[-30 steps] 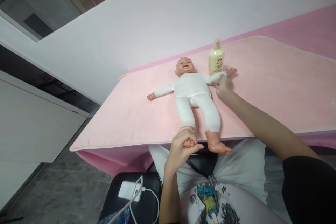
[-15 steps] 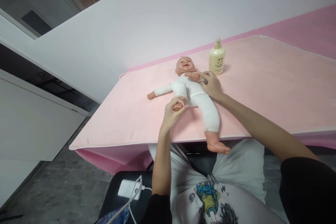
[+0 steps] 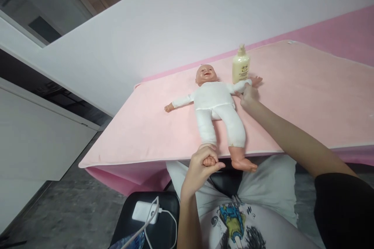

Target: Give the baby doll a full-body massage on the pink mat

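A baby doll [image 3: 214, 95] in a white body lies face up on the pink cloth [image 3: 146, 124], its head toward the wall. My left hand [image 3: 201, 165] is wrapped round the doll's foot at the table's front edge, with the toes showing between the fingers. That leg is stretched out straight. At the right, my right hand [image 3: 248, 95] grips the doll's arm near the wrist, and the arm points out sideways. The doll's other arm and other leg lie free.
A pump bottle [image 3: 241, 65] of pale yellow liquid stands just behind the held doll arm. A white wall [image 3: 181, 19] rises behind the table. A black stool [image 3: 166, 198] at the lower left bears a white power bank [image 3: 144, 212] with cables.
My left hand has drawn the doll's foot toward me, straightening the bent leg. My right hand has swung the doll's arm from across its chest out to the right.
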Demonstrator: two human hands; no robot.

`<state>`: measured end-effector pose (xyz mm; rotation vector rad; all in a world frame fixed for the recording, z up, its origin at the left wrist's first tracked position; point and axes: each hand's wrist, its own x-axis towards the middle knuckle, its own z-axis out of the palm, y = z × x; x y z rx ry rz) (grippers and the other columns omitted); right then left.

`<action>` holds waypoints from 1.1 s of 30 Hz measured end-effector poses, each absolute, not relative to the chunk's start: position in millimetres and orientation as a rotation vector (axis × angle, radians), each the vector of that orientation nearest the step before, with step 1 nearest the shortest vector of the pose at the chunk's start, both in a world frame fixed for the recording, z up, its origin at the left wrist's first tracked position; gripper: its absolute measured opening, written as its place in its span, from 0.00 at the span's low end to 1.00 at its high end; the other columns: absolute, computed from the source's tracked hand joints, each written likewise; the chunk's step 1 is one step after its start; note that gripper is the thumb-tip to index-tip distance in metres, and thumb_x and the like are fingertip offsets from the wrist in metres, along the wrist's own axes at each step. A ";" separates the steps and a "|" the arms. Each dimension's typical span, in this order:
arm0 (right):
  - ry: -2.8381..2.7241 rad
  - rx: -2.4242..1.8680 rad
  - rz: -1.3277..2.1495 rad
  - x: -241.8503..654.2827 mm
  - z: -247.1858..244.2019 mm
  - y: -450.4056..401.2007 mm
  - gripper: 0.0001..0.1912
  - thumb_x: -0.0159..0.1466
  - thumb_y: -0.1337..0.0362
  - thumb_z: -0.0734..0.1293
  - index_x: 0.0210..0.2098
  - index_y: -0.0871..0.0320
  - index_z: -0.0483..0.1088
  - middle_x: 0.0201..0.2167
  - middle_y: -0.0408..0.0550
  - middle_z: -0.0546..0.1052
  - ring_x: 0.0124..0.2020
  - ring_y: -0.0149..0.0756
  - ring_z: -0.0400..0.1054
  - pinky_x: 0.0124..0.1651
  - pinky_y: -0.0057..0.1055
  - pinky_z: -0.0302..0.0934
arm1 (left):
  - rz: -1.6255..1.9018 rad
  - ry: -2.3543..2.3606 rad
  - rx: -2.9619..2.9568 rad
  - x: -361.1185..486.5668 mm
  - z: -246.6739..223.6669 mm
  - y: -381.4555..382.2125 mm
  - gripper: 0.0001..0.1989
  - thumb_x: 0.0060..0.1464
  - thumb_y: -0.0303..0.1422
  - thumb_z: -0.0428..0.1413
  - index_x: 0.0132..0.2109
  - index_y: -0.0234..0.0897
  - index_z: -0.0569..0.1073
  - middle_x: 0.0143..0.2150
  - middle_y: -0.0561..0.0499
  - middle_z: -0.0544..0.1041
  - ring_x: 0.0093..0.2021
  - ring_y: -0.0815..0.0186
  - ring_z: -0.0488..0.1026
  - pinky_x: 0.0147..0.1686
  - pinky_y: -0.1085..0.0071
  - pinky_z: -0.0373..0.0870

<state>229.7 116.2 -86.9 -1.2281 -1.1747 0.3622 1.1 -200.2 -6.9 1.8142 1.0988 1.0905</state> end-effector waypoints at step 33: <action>-0.963 -1.157 0.424 194.1 -38.8 59.7 0.23 0.61 0.61 0.61 0.54 0.59 0.59 0.49 0.55 0.70 0.48 0.39 0.67 0.50 0.39 0.64 | 1.250 1.104 1.908 7.0 -0.3 -146.4 0.11 0.52 0.36 0.61 0.29 0.37 0.67 0.38 0.48 0.71 0.49 0.61 0.69 0.49 0.67 0.63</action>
